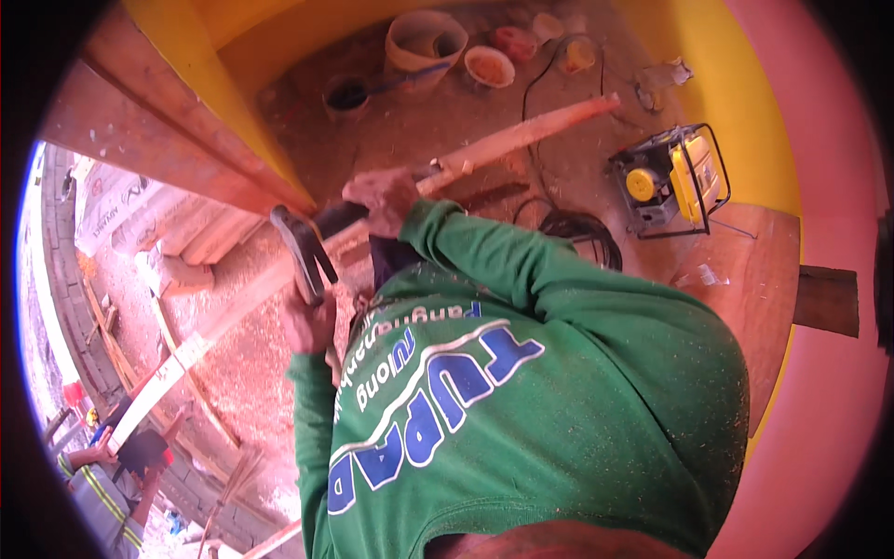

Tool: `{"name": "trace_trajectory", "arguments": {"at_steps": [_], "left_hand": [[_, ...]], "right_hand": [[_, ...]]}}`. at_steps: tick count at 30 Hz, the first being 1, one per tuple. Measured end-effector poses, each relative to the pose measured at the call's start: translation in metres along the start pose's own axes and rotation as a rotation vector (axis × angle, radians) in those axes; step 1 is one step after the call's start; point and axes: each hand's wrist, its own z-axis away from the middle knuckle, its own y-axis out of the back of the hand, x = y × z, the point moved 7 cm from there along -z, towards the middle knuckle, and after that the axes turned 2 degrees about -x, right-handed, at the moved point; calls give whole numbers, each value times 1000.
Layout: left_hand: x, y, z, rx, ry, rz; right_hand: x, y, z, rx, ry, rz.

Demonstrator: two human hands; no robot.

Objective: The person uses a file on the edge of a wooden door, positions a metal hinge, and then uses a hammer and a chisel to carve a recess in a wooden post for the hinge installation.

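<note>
My left hand (312, 321) is closed around a dark, hammer-like tool (296, 247), raised beside the long wooden plank (521, 130), which runs diagonally across the view. My right hand (382, 196) is closed on a dark tool (340, 219) lying along the plank, a little above and right of the left hand; its exact shape is partly hidden by the fingers. Both forearms are in green sleeves, and the sweatshirt front fills the lower middle.
Buckets (419, 37) and bowls stand at the back. A yellow generator (670, 177) and coiled hose (582, 233) sit right, near a plywood sheet (768, 279). A wooden post (168, 121) rises upper left. Outside, stacked boards (209, 242) lie near another person (102, 503) at lower left.
</note>
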Motion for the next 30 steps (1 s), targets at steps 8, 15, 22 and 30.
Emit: {"name": "trace_trajectory", "arguments": {"at_steps": [8,15,22,30], "left_hand": [[4,-4,-7,-32,129,297],[-23,19,19,152,345,598],[-21,37,26,227,339,526],[4,9,-1,42,76,244]], "right_hand": [[2,7,6,95,34,-56],[-29,3,1,13,128,-39],[-19,-4,1,-73,88,15],[-5,7,-2,38,8,-51]]}}
